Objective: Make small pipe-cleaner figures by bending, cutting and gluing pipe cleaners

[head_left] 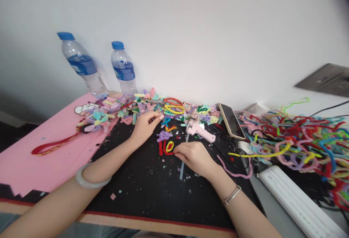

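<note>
My left hand (pixel 144 127) has thumb and forefinger pinched together above the black mat; what they hold, if anything, is too small to tell. Just right of its fingertips lies a blue looped pipe-cleaner piece (pixel 165 122). My right hand (pixel 195 156) pinches the edge of a red curved pipe-cleaner piece (pixel 167 152), which curls around a yellow loop (pixel 170 145). Above that sits a purple pipe-cleaner flower (pixel 164 135). A pink glue gun (pixel 200 132) with a clear glue stick (pixel 182 170) rests beyond my right hand, the stick passing beside my fingers.
Pipe-cleaner shapes and scissors (pixel 174 106) line the wall. Two bottles (pixel 124 71) stand back left by pink board (pixel 40 154) with a red strap (pixel 54 145). At right are a phone (pixel 232 121), tangled pipe cleaners (pixel 294 140) and a white power strip (pixel 294 198).
</note>
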`<state>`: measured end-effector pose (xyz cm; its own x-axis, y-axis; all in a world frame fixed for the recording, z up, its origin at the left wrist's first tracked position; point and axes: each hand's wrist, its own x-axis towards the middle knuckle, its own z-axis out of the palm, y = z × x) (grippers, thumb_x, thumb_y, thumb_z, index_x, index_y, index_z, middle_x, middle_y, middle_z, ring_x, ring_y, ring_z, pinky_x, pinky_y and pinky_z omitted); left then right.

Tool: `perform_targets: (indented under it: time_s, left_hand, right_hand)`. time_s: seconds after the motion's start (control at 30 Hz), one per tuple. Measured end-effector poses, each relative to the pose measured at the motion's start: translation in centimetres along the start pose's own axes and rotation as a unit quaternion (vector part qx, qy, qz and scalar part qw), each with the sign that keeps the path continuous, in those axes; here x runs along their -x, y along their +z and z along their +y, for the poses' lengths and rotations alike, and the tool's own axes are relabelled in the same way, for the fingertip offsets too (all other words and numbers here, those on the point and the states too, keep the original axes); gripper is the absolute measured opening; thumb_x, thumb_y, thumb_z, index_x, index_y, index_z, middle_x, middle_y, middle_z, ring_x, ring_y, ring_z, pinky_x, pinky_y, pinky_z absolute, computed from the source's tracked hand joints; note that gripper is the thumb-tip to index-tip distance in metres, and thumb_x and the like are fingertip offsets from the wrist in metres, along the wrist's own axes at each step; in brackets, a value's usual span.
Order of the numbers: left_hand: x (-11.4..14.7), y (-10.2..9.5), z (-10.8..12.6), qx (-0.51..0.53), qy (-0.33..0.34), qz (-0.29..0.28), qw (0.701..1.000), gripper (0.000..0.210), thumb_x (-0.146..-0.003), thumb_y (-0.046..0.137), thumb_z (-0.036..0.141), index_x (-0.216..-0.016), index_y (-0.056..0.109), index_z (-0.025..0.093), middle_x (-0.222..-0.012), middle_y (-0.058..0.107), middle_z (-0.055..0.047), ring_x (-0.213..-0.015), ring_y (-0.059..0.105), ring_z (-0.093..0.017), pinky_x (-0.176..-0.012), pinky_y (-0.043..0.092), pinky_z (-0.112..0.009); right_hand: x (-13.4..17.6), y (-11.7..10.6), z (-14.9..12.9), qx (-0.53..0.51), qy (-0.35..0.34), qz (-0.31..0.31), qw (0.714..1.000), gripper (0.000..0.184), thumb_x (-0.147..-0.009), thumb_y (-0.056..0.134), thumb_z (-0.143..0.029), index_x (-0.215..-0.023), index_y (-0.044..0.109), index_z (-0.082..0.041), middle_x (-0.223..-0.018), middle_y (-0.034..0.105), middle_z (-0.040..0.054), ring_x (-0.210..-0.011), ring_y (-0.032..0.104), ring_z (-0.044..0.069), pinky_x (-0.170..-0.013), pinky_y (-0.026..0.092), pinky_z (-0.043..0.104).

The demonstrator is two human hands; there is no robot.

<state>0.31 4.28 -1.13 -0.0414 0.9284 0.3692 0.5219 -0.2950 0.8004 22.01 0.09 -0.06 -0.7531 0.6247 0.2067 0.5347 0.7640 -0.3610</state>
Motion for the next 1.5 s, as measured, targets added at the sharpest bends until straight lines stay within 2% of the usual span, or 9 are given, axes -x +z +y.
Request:
perform_targets:
  time_s: [0.43,0.63,0.73,0.87,1.0,1.07,1.17,1.3,1.5]
  left_hand:
    - [0.2,-0.1,0.1,-0.004,-0.011,-0.008,1.0,0.034,-0.087,0.043,0.039,-0.073,0.062,0.014,-0.066,0.058,-0.001,-0.061,0.05,-0.014,-0.057,0.038,-0.024]
    - [0.1,0.0,-0.3,0.022,0.022,0.008,0.999,0.021,-0.084,0.049,0.031,-0.085,0.064,0.016,-0.086,0.064,-0.005,-0.075,0.058,-0.016,-0.063,0.044,-0.026]
    - [0.1,-0.1,-0.2,0.013,0.047,0.013,0.999,0.018,-0.08,0.055,0.028,-0.07,0.065,0.016,-0.092,0.064,-0.006,-0.084,0.059,-0.018,-0.063,0.044,-0.025]
    - [0.3,-0.1,0.1,-0.014,0.062,0.013,0.998,0.034,-0.083,0.052,0.028,-0.053,0.06,0.016,-0.084,0.066,-0.004,-0.081,0.06,-0.017,-0.074,0.045,-0.028]
    - [0.3,0.0,0.0,-0.026,0.069,0.012,0.997,0.016,-0.082,0.054,0.025,-0.081,0.068,0.018,-0.095,0.067,-0.005,-0.087,0.061,-0.018,-0.079,0.047,-0.03]
    - [0.3,0.1,-0.1,-0.028,0.072,0.008,0.997,0.017,-0.082,0.054,0.023,-0.091,0.068,0.018,-0.1,0.066,-0.006,-0.092,0.061,-0.018,-0.083,0.047,-0.031]
    - [0.3,0.1,-0.1,-0.032,0.074,0.007,0.997,0.016,-0.081,0.056,0.024,-0.078,0.07,0.017,-0.098,0.068,-0.006,-0.093,0.061,-0.019,-0.086,0.046,-0.032]
    - [0.4,0.1,0.0,-0.033,0.071,0.003,0.997,0.029,-0.083,0.052,0.027,-0.061,0.067,0.017,-0.094,0.069,-0.005,-0.088,0.063,-0.018,-0.083,0.047,-0.03]
    - [0.4,0.3,-0.1,-0.049,0.087,0.008,0.995,0.018,-0.082,0.053,0.024,-0.079,0.07,0.019,-0.098,0.068,-0.005,-0.091,0.062,-0.018,-0.086,0.047,-0.032]
  right_hand:
    - [0.0,0.4,0.0,0.028,0.036,-0.007,0.999,0.011,-0.086,0.053,-0.025,-0.091,0.062,-0.021,-0.08,0.068,0.0018,-0.071,0.062,0.013,-0.063,0.038,0.022]
    - [-0.2,0.1,-0.4,-0.019,0.082,0.037,0.996,0.014,-0.087,0.051,-0.029,-0.093,0.06,-0.021,-0.084,0.068,0.0008,-0.063,0.06,0.011,-0.061,0.039,0.021]
    - [-0.3,0.2,-0.4,-0.011,0.119,0.071,0.99,0.016,-0.087,0.05,-0.027,-0.097,0.06,-0.02,-0.077,0.067,0.0008,-0.06,0.058,0.011,-0.058,0.038,0.021]
    - [-0.3,0.5,-0.3,-0.004,0.145,0.084,0.986,0.017,-0.086,0.05,-0.026,-0.099,0.06,-0.02,-0.072,0.064,0.0004,-0.06,0.057,0.012,-0.055,0.037,0.022]
    - [-0.3,0.7,-0.2,-0.005,0.145,0.098,0.985,0.018,-0.087,0.048,-0.026,-0.099,0.06,-0.019,-0.071,0.062,0.0007,-0.061,0.057,0.013,-0.056,0.038,0.022]
    - [-0.4,0.8,-0.2,-0.005,0.139,0.103,0.985,0.019,-0.087,0.047,-0.026,-0.101,0.059,-0.019,-0.073,0.063,0.0016,-0.065,0.058,0.014,-0.058,0.039,0.023]
    - [-0.8,1.0,-0.4,0.004,0.13,0.092,0.987,0.019,-0.087,0.048,-0.025,-0.103,0.058,-0.021,-0.084,0.064,0.0028,-0.073,0.06,0.014,-0.063,0.04,0.023]
    - [-1.4,1.4,-0.8,0.014,0.125,0.063,0.99,0.014,-0.087,0.048,-0.027,-0.096,0.058,-0.022,-0.091,0.064,0.0019,-0.08,0.06,0.014,-0.068,0.04,0.023]
    - [-1.6,1.7,-1.1,0.029,0.138,0.056,0.988,0.004,-0.083,0.051,-0.025,-0.084,0.053,-0.021,-0.084,0.063,-0.0002,-0.073,0.059,0.014,-0.064,0.037,0.022]
